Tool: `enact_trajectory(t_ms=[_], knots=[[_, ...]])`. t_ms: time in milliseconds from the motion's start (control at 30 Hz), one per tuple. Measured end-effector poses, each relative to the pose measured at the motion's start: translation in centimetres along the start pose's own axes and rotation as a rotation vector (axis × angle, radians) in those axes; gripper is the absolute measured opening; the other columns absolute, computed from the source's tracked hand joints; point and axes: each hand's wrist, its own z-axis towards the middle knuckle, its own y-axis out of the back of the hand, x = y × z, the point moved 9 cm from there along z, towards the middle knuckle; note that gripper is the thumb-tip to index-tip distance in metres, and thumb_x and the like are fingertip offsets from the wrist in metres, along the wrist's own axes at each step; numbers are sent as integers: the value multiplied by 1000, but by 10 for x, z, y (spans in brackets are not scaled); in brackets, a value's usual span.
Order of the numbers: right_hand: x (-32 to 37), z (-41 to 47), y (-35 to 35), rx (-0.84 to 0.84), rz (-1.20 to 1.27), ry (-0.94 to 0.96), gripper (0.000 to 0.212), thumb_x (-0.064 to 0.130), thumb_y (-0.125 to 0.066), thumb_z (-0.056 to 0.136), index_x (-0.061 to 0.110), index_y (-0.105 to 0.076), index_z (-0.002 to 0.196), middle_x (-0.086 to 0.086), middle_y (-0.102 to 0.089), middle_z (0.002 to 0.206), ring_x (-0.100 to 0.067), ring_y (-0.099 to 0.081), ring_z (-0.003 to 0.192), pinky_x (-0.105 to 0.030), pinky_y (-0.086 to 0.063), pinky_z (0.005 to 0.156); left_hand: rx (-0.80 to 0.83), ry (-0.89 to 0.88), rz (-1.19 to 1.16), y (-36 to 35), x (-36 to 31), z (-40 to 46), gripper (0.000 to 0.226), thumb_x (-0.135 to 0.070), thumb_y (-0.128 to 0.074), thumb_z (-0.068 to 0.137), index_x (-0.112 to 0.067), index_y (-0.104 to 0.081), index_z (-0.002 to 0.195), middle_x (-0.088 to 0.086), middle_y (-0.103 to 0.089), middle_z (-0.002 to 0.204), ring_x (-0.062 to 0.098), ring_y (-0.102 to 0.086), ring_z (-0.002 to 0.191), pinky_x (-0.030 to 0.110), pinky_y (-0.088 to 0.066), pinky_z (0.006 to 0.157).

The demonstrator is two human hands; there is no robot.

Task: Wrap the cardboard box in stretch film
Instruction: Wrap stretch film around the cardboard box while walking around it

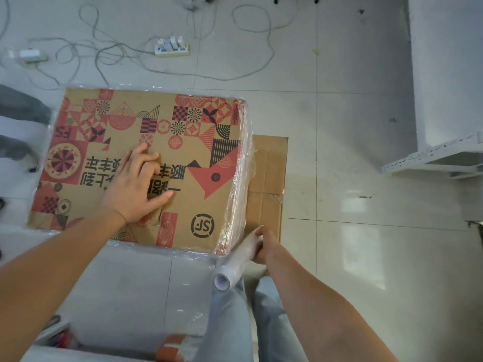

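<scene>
A brown cardboard box (198, 158) with red and black patterns stands on the floor, its top face toward me. Clear stretch film (240, 178) covers its sides and glints along the right face. My left hand (136, 186) lies flat on the box top, fingers spread, pressing down. Beside the box's near right corner, my right hand (264, 245) grips a roll of stretch film (235, 262); the roll's open core end points toward me. Film runs from the roll to the box corner.
A flattened plain cardboard piece (269, 178) lies on the tiled floor just right of the box. A power strip (171, 47) and loose cables (104, 52) lie beyond the box. A white shelf unit (444, 100) stands at right. My legs in light jeans (232, 314) are below.
</scene>
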Motion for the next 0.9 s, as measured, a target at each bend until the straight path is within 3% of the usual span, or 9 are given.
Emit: enact_trajectory(t_ms=[67,167,333,433,533,633,733,833,900], knots=[[3,-4,3,-48,-12,-17,36,24,-61,85,-3,-47,105,-15,-51,86,-30,-54,102,-38,-44,88,8,2,6,0,-1,0,56,-54,-43,78,-2,-47,98,14,-40,121,38,-27,134,29,2,118],[2,-4,3,-49,29,-57,36,25,-59,86,-5,-49,103,-16,-53,86,-32,-53,101,-41,-44,94,31,9,16,-2,1,0,55,-55,-44,78,-3,-46,98,15,-41,122,38,-28,134,27,5,117],[4,-3,-11,24,-133,-66,72,33,-79,72,-3,-51,127,-18,-58,124,-34,-56,111,-46,-47,89,49,15,12,-3,5,2,55,-55,-45,78,-3,-48,97,18,-45,122,38,-29,134,30,4,118],[9,-8,-13,23,-175,-68,70,24,-77,78,-5,-45,133,-19,-53,133,-34,-51,122,-48,-42,102,51,17,9,-3,3,0,55,-55,-46,77,-4,-49,97,19,-47,122,37,-28,134,31,4,118],[14,-19,-12,-11,-222,-53,61,21,-70,82,-3,-46,133,-17,-54,129,-32,-53,118,-43,-42,101,56,15,-2,-3,1,1,56,-56,-46,77,-4,-49,97,19,-48,122,37,-28,135,34,2,118],[21,-22,-9,-21,-218,-23,52,28,-64,84,-4,-50,122,-17,-57,107,-31,-57,98,-40,-43,91,67,15,3,-4,3,0,55,-57,-45,77,-5,-49,96,19,-49,123,37,-28,135,36,2,118],[24,-22,0,-56,-182,-35,51,32,-63,83,-2,-49,118,-15,-55,115,-29,-54,114,-38,-40,97,72,11,7,-4,3,0,56,-58,-45,78,-5,-50,96,17,-47,125,35,-26,137,35,4,118],[25,-12,2,-62,-181,-29,57,32,-64,81,-1,-51,126,-17,-58,104,-31,-57,93,-36,-44,90,63,14,8,-3,3,0,55,-58,-45,77,-6,-49,96,17,-46,125,36,-26,136,35,4,118],[26,-9,2,-30,-204,-19,54,31,-59,85,-1,-49,127,-19,-55,96,-33,-55,99,-37,-39,103,51,6,-1,-1,1,1,53,-57,-46,77,-7,-47,95,16,-45,124,36,-27,136,37,1,118]])
